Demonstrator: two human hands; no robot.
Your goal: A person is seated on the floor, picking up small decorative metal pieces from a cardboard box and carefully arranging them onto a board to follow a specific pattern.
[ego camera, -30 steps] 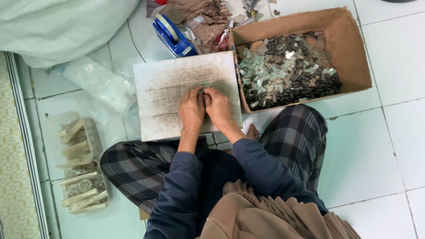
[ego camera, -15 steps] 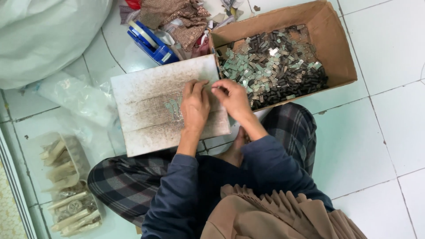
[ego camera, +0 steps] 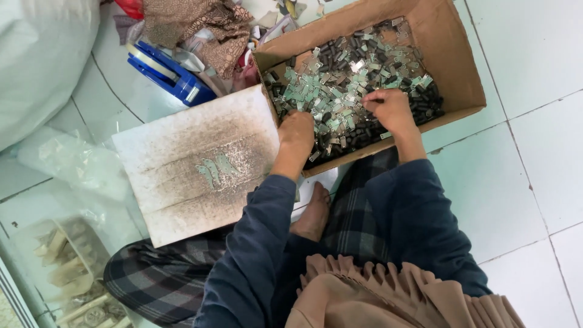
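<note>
A brown cardboard box lies on the tiled floor, filled with several small pale green metal tabs and dark cylindrical pieces. My left hand reaches over the box's near left edge and rests on the pieces. My right hand is inside the box, fingers curled down into the pile. Whether either hand pinches a piece is hidden. To the left sits a dirty white board with three green tabs laid side by side on it.
A blue tape dispenser and patterned brown cloth lie beyond the board. A big white sack fills the upper left. Clear plastic bags and a plastic tray of bundled pieces sit at the left. My bare foot is tucked below.
Both hands left the white board and moved right into the cardboard box. Three green tabs now lie on the board where the hands were. The view shifted closer.
</note>
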